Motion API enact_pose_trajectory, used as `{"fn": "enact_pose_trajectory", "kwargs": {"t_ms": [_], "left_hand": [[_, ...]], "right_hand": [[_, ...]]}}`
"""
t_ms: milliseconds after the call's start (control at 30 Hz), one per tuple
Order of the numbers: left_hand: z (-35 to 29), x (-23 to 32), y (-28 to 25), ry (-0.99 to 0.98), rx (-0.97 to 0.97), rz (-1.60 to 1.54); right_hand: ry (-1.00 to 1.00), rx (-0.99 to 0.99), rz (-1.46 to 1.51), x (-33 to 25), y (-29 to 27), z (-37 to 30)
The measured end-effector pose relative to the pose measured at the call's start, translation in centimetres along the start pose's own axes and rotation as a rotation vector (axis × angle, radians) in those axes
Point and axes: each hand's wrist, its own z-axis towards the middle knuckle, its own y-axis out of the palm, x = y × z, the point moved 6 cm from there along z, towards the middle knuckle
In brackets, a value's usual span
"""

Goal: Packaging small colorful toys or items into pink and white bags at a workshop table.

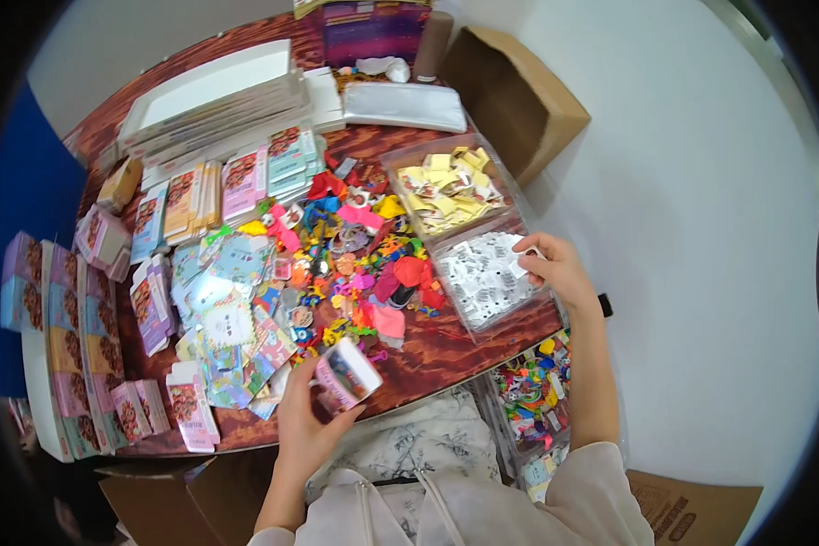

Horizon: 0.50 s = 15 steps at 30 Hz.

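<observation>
Near the table's front edge, my left hand (308, 428) is wrapped round a small pink carton (344, 380). The carton is tilted with its open top facing right, and small dark and coloured contents show inside. At the right, my right hand (562, 273) reaches over the edge of a clear plastic tray of small white packets (487, 278). Its thumb and forefinger are pinched on a small packet (531, 254), mostly hidden by the fingers. Behind it, the other clear tray contains small yellow packets (450, 187). Beside the carton lies a heap of small colourful plastic toys (346, 264).
Left of the toys spread printed cards (232, 318). Flat cartons (191, 200) and stacked white trays (218, 96) stand behind. Filled display boxes (68, 346) line the left edge. Clear bags (405, 105) and a cardboard box (519, 96) are at the back. A toy bin (535, 387) sits below right.
</observation>
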Motion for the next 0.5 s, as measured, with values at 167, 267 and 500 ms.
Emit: {"fn": "enact_pose_trajectory", "kwargs": {"t_ms": [167, 267, 500], "left_hand": [[1.6, 1.8, 1.4, 0.184, -0.008, 0.222], [1.7, 2.6, 1.4, 0.192, 0.025, 0.275], [0.4, 2.8, 0.1, 0.186, 0.075, 0.277]], "right_hand": [[-0.093, -0.073, 0.146, -5.1, 5.9, -3.2], [-0.067, -0.153, 0.173, -7.8, 11.8, -5.7], [-0.581, -0.165, -0.29, -9.9, 20.3, -8.9]]}}
